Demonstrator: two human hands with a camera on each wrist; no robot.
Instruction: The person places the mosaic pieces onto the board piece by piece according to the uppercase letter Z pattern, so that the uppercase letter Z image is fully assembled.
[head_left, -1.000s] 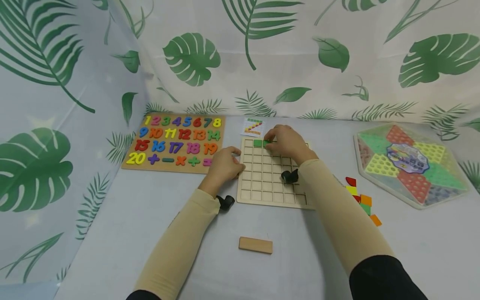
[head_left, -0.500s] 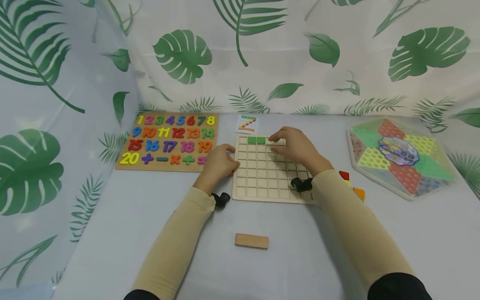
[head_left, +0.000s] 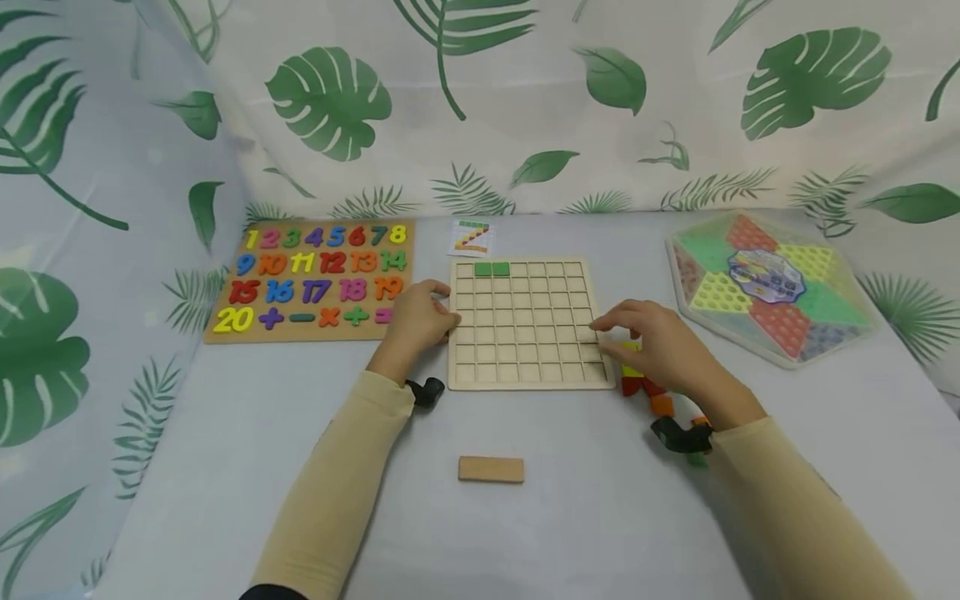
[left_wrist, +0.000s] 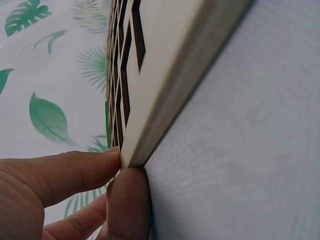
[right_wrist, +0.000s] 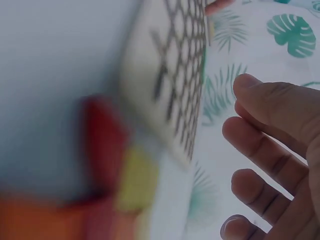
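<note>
A wooden grid board (head_left: pixel 525 325) lies on the table with two green tiles (head_left: pixel 492 269) in its top row. My left hand (head_left: pixel 414 323) holds the board's left edge; in the left wrist view the thumb (left_wrist: pixel 129 205) lies against its side and the index fingertip sits at the top edge. By the board's right edge, my right hand (head_left: pixel 660 346) is above the table with fingers apart and nothing between them. Partly under it lies a loose group of colored tiles: a yellow tile (right_wrist: pixel 137 177), a red tile (right_wrist: pixel 102 142) and an orange tile (head_left: pixel 662 406).
A small picture card (head_left: pixel 472 239) lies behind the board. At the left is a number board (head_left: pixel 311 329) with colorful numerals and signs. A hexagonal game box (head_left: pixel 772 283) stands at the right, and a plain wooden block (head_left: pixel 491 469) lies in front.
My right hand has left the board's top row, moving right and toward me to the loose tiles. Both green tiles now show uncovered. My left hand stays at the board's edge.
</note>
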